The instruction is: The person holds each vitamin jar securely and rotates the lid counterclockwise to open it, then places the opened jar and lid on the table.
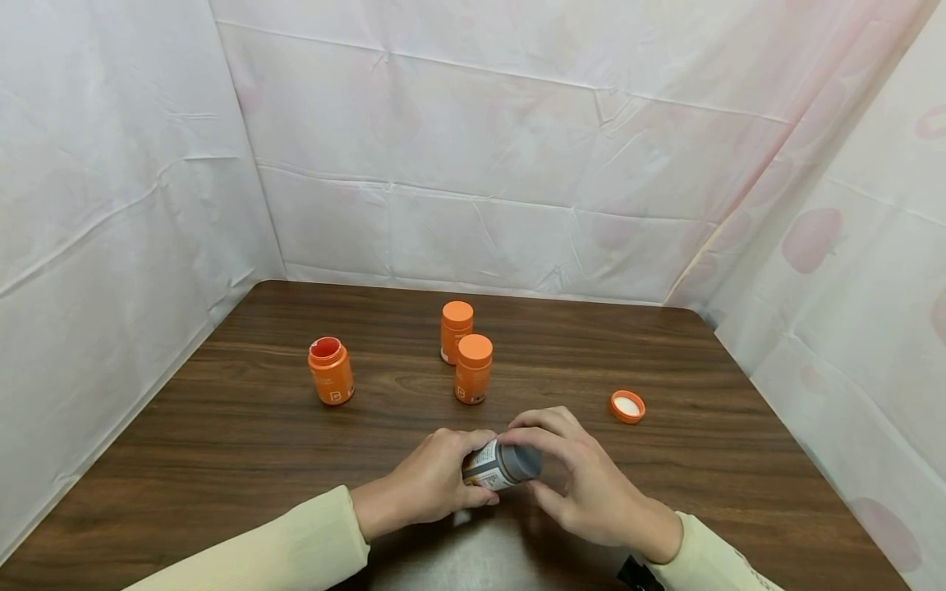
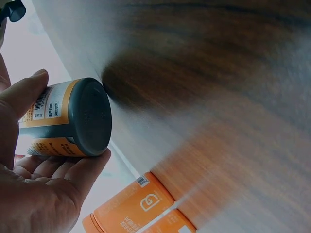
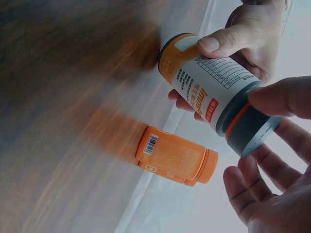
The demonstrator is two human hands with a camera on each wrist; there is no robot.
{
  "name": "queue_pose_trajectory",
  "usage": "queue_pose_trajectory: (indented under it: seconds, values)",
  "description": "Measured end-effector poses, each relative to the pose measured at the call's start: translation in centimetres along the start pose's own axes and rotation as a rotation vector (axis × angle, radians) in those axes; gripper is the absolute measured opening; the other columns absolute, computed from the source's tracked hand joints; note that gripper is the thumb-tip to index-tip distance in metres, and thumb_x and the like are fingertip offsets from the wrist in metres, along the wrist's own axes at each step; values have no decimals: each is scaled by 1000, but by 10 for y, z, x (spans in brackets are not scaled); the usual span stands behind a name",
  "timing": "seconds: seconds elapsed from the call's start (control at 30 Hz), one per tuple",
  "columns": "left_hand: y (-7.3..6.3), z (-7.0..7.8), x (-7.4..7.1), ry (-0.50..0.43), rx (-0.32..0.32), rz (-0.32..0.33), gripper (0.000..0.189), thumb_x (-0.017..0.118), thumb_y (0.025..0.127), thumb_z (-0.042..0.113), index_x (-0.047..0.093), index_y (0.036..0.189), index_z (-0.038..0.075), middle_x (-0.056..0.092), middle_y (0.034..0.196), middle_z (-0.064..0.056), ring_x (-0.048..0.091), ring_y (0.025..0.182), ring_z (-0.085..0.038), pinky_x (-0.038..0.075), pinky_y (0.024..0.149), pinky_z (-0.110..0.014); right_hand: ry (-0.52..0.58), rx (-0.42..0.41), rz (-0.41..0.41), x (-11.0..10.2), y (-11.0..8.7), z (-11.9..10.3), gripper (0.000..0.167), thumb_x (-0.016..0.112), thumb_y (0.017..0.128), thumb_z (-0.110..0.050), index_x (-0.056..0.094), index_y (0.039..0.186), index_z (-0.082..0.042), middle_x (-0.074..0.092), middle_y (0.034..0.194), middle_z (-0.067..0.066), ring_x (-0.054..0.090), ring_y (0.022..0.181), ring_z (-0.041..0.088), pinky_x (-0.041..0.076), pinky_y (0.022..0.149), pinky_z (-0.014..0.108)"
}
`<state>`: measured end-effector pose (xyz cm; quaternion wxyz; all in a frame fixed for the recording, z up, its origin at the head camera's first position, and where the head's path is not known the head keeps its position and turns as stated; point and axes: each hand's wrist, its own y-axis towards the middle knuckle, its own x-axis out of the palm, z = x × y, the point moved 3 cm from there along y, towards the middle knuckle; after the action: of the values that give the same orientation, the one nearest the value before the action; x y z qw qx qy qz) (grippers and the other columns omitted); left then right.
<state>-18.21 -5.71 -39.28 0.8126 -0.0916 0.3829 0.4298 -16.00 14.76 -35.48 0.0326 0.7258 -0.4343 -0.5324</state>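
Standing beyond the hands, a front jar (image 1: 473, 377) partly hides a rear jar (image 1: 456, 332) in the head view; both are orange and capped, and whether they touch cannot be told. Left of them, well apart, an open jar (image 1: 332, 376) shows its bare neck. Off to the right lies a cap (image 1: 627, 406), hollow side up, orange around a white liner. Creased white sheets (image 1: 473, 139) with faint pink fruit prints enclose the table (image 1: 222, 460) at the back and both sides.

The table is dark wood grain with a soft gloss; the jars are smooth, short cylinders. Nearer than the front jar, between the hands, is the bottle (image 1: 488, 469), a grey cylinder with a white and orange label (image 3: 209, 80), tipped well over, lid end rightward. The left hand (image 1: 436, 476) curls thumb and fingers around its body. The right hand (image 1: 584, 480) pinches the grey lid (image 3: 249, 131), beside an orange band (image 3: 237, 120).
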Motion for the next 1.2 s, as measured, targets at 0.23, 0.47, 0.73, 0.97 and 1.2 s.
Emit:
queue_pose_trajectory:
  seconds: [0.23,0.47,0.73,0.97,1.2]
  values:
    - [1,-1,1,9,0,5,45,92,79,21,68,117,25,68,96,14,62,82,1,53,74,-21,10,8,8,1,0,0,68,84,76,-2,61,137,-21,55,136,-3,49,122,17,48,96,36]
    - [1,0,1,0,-3,-4,42,92,79,20,68,113,26,67,91,16,62,78,1,52,70,-20,-56,95,60,1,-1,1,60,86,85,-32,59,137,-23,58,132,-4,52,120,14,50,95,35]
    - [1,0,1,-9,-13,-13,43,91,79,20,68,114,28,66,90,16,62,77,1,52,69,-20,-99,159,106,-1,-1,2,56,85,84,-43,63,132,-23,63,123,-10,56,113,9,53,88,34]
    - [1,0,1,-7,-14,-13,42,91,79,20,68,113,29,66,90,17,61,77,1,51,69,-20,-137,243,115,-1,-2,4,52,83,84,-49,67,125,-23,63,108,-16,59,100,8,54,81,32]
    - [1,0,1,3,-5,-9,42,92,78,20,67,111,30,65,89,17,61,77,1,51,69,-20,-160,323,87,-1,-2,4,44,80,84,-57,69,113,-25,60,90,-17,56,84,8,49,72,27]
